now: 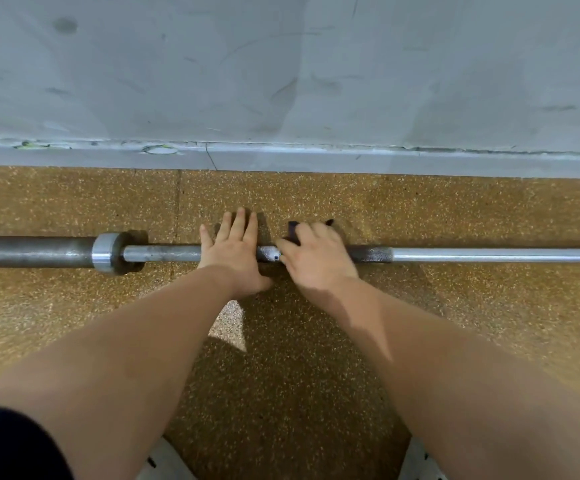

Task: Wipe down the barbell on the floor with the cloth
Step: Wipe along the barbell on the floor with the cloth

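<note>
Pressing my flat, open left hand [234, 252] on the barbell [489, 254] lying on the floor [316, 375] by the wall [281, 81], I gripped the dark cloth [294, 232] around its shaft with my right hand [318, 259].

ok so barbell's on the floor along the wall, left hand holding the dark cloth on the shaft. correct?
Wrong hand. The head view shows the right hand holding the dark cloth on the shaft of the barbell; the left hand lies flat across it, holding nothing. The rest stands.
</note>
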